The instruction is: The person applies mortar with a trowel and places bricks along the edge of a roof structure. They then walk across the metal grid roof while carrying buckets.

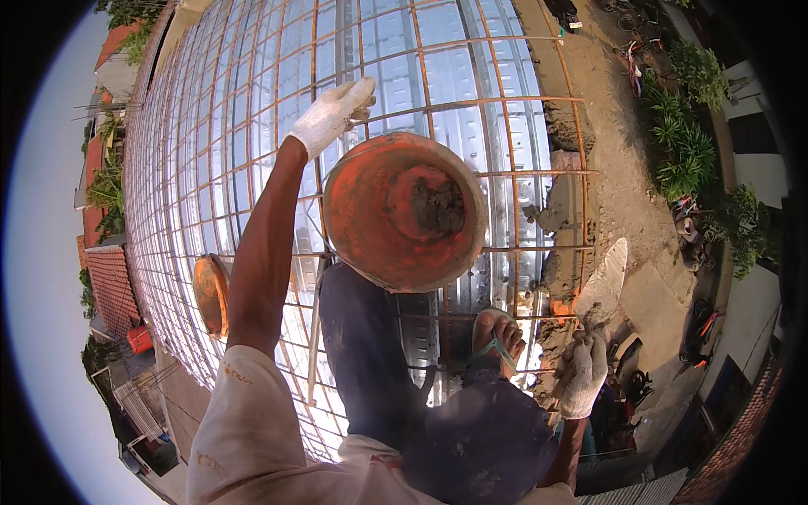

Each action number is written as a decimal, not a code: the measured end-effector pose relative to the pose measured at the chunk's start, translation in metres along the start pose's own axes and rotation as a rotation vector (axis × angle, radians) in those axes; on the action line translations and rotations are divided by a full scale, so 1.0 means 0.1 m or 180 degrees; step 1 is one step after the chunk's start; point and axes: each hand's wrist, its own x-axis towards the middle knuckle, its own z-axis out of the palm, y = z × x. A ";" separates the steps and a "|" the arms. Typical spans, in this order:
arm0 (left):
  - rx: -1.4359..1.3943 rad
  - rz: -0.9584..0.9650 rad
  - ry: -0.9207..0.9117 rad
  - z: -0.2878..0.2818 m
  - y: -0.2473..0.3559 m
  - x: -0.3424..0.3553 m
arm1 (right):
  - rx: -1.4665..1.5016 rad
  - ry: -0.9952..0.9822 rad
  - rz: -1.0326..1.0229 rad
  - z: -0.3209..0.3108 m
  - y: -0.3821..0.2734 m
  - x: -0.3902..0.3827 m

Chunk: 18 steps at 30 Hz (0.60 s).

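Observation:
A reddish-orange bucket (pixel 370 227) stands on the rebar grid just ahead of my knees, its inside smeared with mortar. A lump of grey wet mortar (pixel 439 204) clings to its inner side. My left hand (pixel 332 116), in a white knitted glove, is beyond the bucket's far rim. Its fingers are curled together and dirtied with mortar; whatever they hold, if anything, is hidden. At the right, my gloved right hand (pixel 585 374) is closed round the handle of a trowel (pixel 604 273). The trowel's pale, mortar-smeared blade points away from me, beside the deck's edge.
Rusty rebar (pixel 425 71) crosses the shiny corrugated metal deck (pixel 391 80). A second orange container (pixel 210 295) lies left of my arm. My sandalled foot (pixel 497 337) rests on the deck near mortar-spattered edge masonry (pixel 560 198). Past the right edge, the ground (pixel 627 168) lies far below.

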 end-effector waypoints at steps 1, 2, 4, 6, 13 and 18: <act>-0.0296 -0.0203 0.0147 -0.05 -0.17 -0.32 | -0.0303 -0.0167 -0.0225 0.10 -0.06 0.05; -0.0625 -0.0379 0.0292 -0.09 -0.37 -0.62 | -0.0622 -0.0318 -0.0480 0.19 -0.14 0.10; -0.0665 -0.0480 0.0305 -0.04 -0.67 -1.08 | -0.1630 -0.0613 -0.1501 0.34 -0.33 0.26; -0.0534 -0.0339 0.0521 0.18 -0.67 -1.43 | -0.2406 -0.0919 -0.2652 0.58 -0.71 0.31; -0.0107 0.1129 0.1031 0.90 0.12 -1.74 | -0.4933 -0.0751 -0.3864 1.23 -1.05 0.57; 0.0458 0.1587 0.0940 1.27 0.45 -1.84 | -0.5477 -0.0717 -0.4077 1.24 -0.68 0.76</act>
